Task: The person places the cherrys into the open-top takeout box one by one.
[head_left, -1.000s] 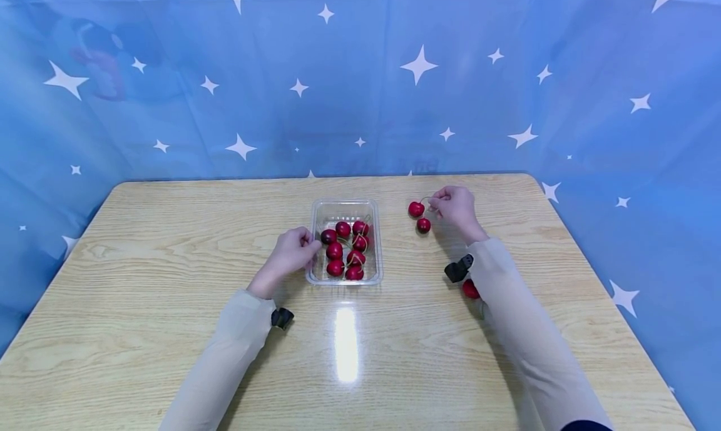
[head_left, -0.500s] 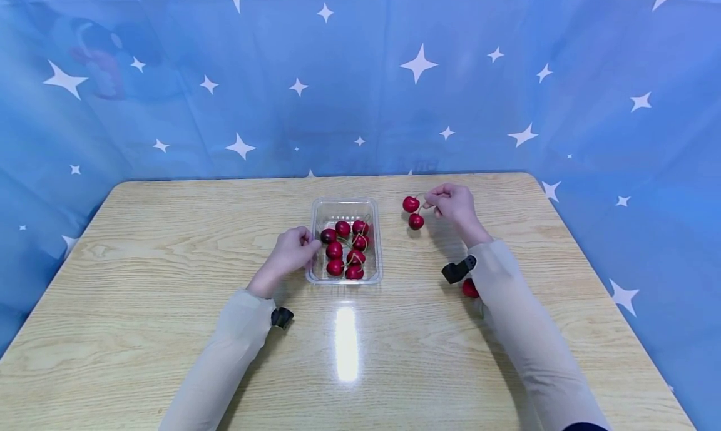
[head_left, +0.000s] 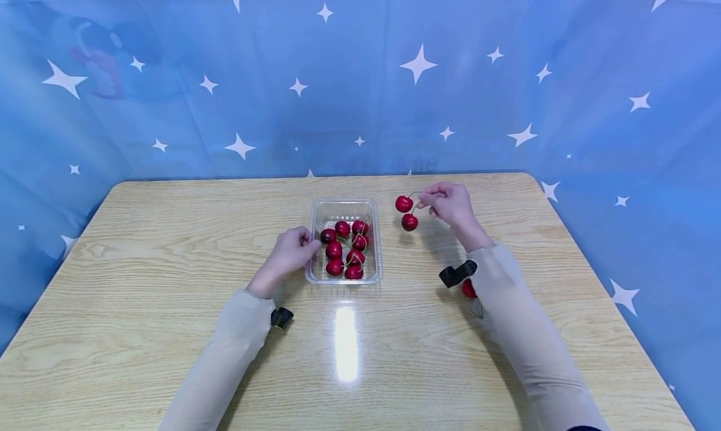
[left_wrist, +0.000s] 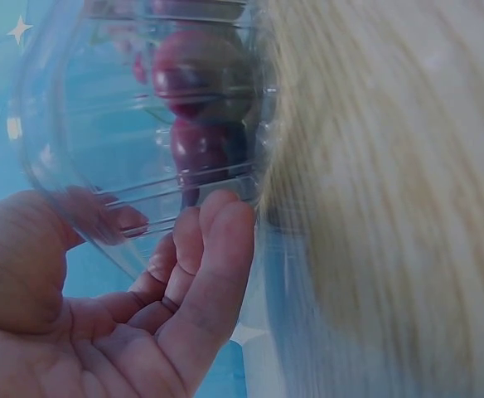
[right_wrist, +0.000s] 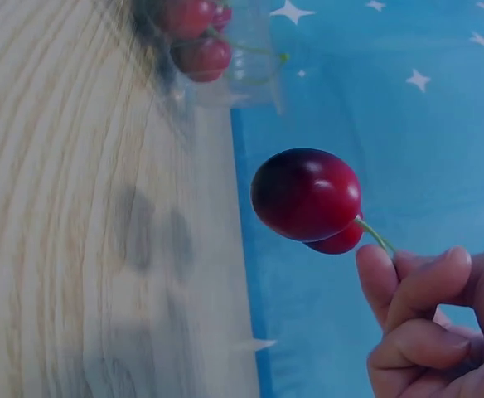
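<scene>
A clear plastic container (head_left: pixel 345 282) with several red cherries (head_left: pixel 334 250) in it stands mid-table. At its left side my left hand (head_left: pixel 288 254) holds the wall. In the left wrist view the thumb (left_wrist: pixel 113 217) shows through the plastic, with the fingers (left_wrist: pixel 213 265) on the near side. To the right of the container, my right hand (head_left: pixel 452 207) pinches the green stems of two cherries (head_left: pixel 403 204). They hang above the table, apart from the container. One of them mostly covers the other in the right wrist view, where the front cherry (right_wrist: pixel 304 195) is dark red.
Another cherry (head_left: pixel 469 288) lies on the wooden table (head_left: pixel 411 356), partly hidden under my right sleeve (head_left: pixel 524 331). A blue curtain (head_left: pixel 360 81) with white stars hangs behind the table. Both wrists carry small black cameras.
My right hand has lifted the two cherries off the table and moved them a little left, toward the container. The left hand and the container have stayed in place.
</scene>
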Demonstrator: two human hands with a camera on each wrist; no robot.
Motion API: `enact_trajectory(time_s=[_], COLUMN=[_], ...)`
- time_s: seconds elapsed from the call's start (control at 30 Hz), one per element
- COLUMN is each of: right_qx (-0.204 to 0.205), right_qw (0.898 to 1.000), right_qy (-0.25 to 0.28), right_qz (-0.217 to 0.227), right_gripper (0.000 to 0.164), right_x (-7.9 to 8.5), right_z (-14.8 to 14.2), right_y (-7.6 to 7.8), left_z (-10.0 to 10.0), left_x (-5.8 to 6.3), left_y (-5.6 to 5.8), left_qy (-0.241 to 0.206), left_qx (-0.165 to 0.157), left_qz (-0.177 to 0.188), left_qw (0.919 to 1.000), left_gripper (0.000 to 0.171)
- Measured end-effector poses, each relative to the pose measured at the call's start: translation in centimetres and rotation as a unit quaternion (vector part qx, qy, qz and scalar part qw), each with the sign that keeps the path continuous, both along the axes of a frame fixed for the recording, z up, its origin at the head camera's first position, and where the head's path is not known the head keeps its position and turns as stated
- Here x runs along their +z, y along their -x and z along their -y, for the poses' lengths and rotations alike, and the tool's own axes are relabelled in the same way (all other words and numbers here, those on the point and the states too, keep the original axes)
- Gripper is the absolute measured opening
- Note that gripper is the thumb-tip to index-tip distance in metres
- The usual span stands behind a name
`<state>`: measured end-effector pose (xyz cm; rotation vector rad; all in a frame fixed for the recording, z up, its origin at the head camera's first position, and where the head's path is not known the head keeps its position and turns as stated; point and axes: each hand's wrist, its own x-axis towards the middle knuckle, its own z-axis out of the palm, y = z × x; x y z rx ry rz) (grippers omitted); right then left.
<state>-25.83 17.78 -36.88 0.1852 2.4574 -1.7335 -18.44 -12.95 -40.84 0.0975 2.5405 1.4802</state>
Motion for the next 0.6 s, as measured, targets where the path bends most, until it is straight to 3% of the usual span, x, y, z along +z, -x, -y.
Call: enact_trajectory(time_s=[0.6], right_qx=[0.041], right_qw=[0.998], right_qy=[0.056], right_qz=[-0.011], right_gripper=[0.018], right_x=[1.0], right_z=[1.7], right_y=[-1.6], left_z=[0.0], left_x=[0.1], left_y=[-0.1], left_qy=[-0.002], left_qx=[-0.002], left_qz=[-0.008], left_qw=[1.0000], left_gripper=[0.011])
